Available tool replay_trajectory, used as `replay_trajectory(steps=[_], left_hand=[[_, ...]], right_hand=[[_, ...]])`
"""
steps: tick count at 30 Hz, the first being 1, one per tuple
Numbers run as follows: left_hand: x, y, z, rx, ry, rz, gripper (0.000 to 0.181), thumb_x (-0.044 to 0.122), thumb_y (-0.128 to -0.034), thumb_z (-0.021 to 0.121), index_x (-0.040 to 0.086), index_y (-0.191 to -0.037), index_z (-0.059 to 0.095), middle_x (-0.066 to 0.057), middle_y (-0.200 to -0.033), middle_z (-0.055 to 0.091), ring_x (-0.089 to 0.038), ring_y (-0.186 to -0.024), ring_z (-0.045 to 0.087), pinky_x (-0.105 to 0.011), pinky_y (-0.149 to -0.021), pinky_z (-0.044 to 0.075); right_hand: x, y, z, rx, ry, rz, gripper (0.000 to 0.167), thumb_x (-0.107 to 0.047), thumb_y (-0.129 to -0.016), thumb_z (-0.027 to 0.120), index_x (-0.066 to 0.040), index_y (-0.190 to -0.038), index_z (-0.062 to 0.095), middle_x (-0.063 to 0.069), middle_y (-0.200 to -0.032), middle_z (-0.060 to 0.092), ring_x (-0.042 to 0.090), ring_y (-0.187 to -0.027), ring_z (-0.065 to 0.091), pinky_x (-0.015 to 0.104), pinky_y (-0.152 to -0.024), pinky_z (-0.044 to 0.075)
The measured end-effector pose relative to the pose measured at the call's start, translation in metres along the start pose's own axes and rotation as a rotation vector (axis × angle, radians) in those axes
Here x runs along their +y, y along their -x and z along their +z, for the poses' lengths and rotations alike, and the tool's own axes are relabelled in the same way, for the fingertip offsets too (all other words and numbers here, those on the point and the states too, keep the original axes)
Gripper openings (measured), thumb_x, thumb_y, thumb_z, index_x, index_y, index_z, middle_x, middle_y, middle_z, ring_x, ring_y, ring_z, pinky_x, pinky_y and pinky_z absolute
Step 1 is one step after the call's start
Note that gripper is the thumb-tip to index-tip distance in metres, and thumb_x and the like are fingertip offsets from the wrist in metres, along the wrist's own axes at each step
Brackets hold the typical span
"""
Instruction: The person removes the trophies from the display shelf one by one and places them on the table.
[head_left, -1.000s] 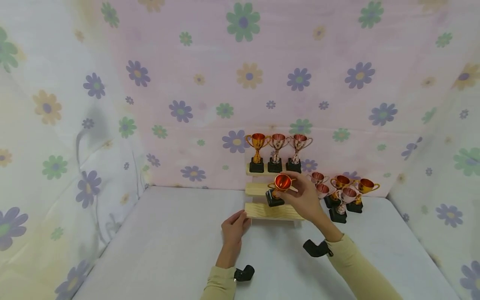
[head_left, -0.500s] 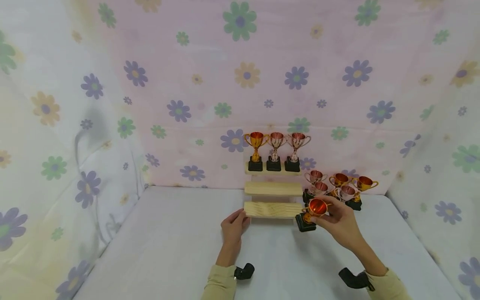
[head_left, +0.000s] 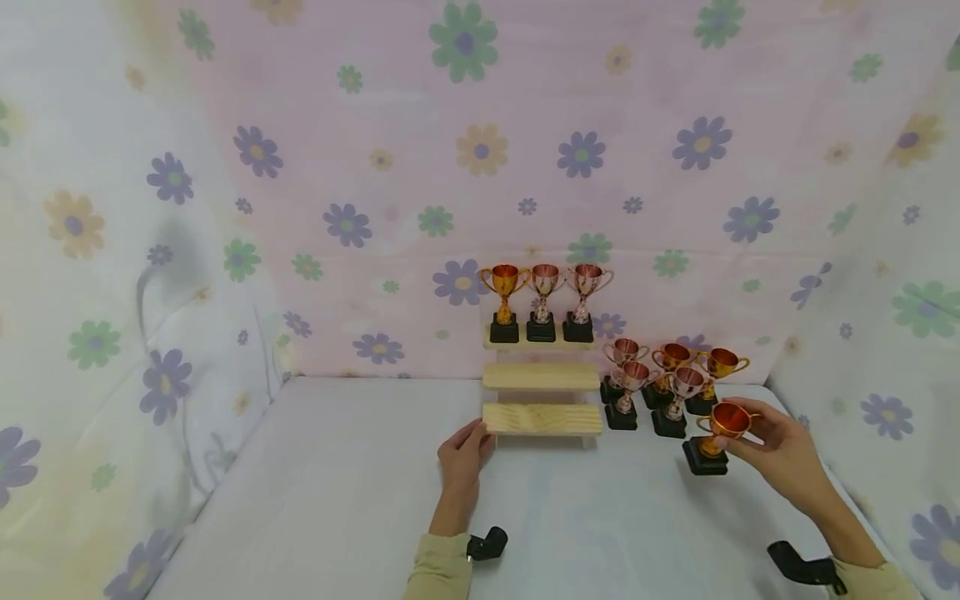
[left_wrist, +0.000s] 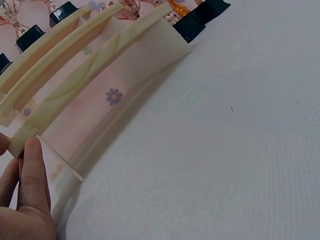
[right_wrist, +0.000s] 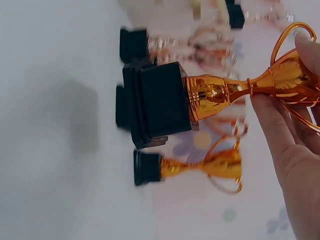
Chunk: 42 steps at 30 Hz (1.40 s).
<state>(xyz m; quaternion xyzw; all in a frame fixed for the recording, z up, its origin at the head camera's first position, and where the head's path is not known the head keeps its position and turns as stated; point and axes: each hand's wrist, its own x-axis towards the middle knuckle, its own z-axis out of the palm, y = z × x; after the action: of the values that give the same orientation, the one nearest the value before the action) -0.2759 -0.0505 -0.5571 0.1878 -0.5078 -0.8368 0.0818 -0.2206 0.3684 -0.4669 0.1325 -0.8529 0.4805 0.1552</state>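
My right hand (head_left: pixel 783 454) grips a gold trophy cup (head_left: pixel 729 421) with a black square base, held upright with a slight tilt above the table at the right. In the right wrist view, thumb and fingers pinch the trophy's bowl and stem (right_wrist: pixel 215 95). At the near left corner of a three-step wooden display rack (head_left: pixel 542 419), my left hand (head_left: pixel 461 467) pinches the end of the lowest step, thumb above and fingers beneath. The top step bears a gold trophy (head_left: pixel 505 304) and two rose-gold trophies (head_left: pixel 542 304). Its two lower steps carry nothing.
Several gold and rose-gold trophies (head_left: pixel 675 400) stand grouped on the white table (head_left: pixel 337 483), just right of the rack. Flower-printed cloth (head_left: pixel 360 150) closes off the back and both sides.
My right hand has carried the gold trophy from over the rack's steps rightward, past the grouped trophies. The left hand keeps its place on the rack; the head view has shifted slightly.
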Motion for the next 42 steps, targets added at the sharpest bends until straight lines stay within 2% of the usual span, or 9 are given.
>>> replay_trajectory(steps=[5, 10, 16, 24, 37, 42], left_hand=[[0.000, 0.003, -0.002, 0.000, -0.013, -0.027, 0.030, 0.001, -0.0950, 0.067, -0.013, -0.121, 0.064, -0.015, -0.106, 0.069, -0.013, -0.083, 0.071, -0.024, -0.080, 0.063], [0.001, 0.002, 0.000, -0.006, -0.006, -0.016, 0.031, 0.002, -0.0955, 0.067, -0.013, -0.123, 0.064, -0.016, -0.107, 0.069, -0.013, -0.084, 0.070, -0.024, -0.080, 0.062], [0.002, 0.002, 0.001, -0.004, -0.015, 0.000, 0.031, 0.002, -0.0954, 0.067, -0.014, -0.123, 0.064, -0.016, -0.106, 0.069, -0.013, -0.084, 0.070, -0.024, -0.080, 0.063], [0.002, 0.001, 0.001, -0.006, -0.008, -0.001, 0.031, 0.001, -0.0949, 0.067, -0.014, -0.122, 0.064, -0.015, -0.105, 0.069, -0.013, -0.084, 0.070, -0.024, -0.080, 0.063], [0.001, 0.000, -0.003, -0.030, -0.031, -0.012, 0.031, 0.002, -0.0963, 0.066, -0.013, -0.123, 0.063, -0.015, -0.106, 0.069, -0.012, -0.086, 0.070, -0.026, -0.083, 0.063], [0.012, 0.006, -0.002, -0.055, -0.034, -0.024, 0.030, 0.000, -0.0957, 0.065, -0.015, -0.122, 0.063, -0.017, -0.105, 0.069, -0.013, -0.086, 0.070, -0.029, -0.085, 0.063]], right_hand=[[0.024, -0.005, -0.019, 0.036, 0.048, 0.067, 0.052, -0.002, -0.088, 0.078, 0.000, -0.135, 0.057, -0.029, -0.106, 0.063, -0.013, -0.094, 0.062, 0.009, -0.072, 0.056], [0.038, -0.017, -0.027, 0.080, 0.083, 0.118, 0.054, -0.012, -0.091, 0.078, 0.004, -0.136, 0.054, -0.034, -0.109, 0.054, -0.022, -0.096, 0.053, 0.002, -0.075, 0.051], [0.051, -0.032, -0.026, 0.079, 0.096, 0.183, 0.060, -0.020, -0.093, 0.077, 0.009, -0.137, 0.049, -0.035, -0.103, 0.051, -0.024, -0.093, 0.048, 0.002, -0.073, 0.050], [0.065, -0.043, -0.027, 0.053, 0.065, 0.213, 0.062, -0.025, -0.094, 0.075, 0.006, -0.140, 0.048, -0.036, -0.104, 0.050, -0.025, -0.093, 0.048, 0.002, -0.074, 0.050], [0.083, -0.042, -0.023, 0.077, 0.041, 0.274, 0.069, -0.031, -0.094, 0.075, 0.005, -0.145, 0.046, -0.035, -0.103, 0.050, -0.023, -0.091, 0.049, 0.003, -0.073, 0.051], [0.084, -0.044, -0.024, 0.056, 0.029, 0.272, 0.072, -0.031, -0.094, 0.075, 0.010, -0.144, 0.044, -0.037, -0.102, 0.051, -0.023, -0.092, 0.049, 0.002, -0.073, 0.050]])
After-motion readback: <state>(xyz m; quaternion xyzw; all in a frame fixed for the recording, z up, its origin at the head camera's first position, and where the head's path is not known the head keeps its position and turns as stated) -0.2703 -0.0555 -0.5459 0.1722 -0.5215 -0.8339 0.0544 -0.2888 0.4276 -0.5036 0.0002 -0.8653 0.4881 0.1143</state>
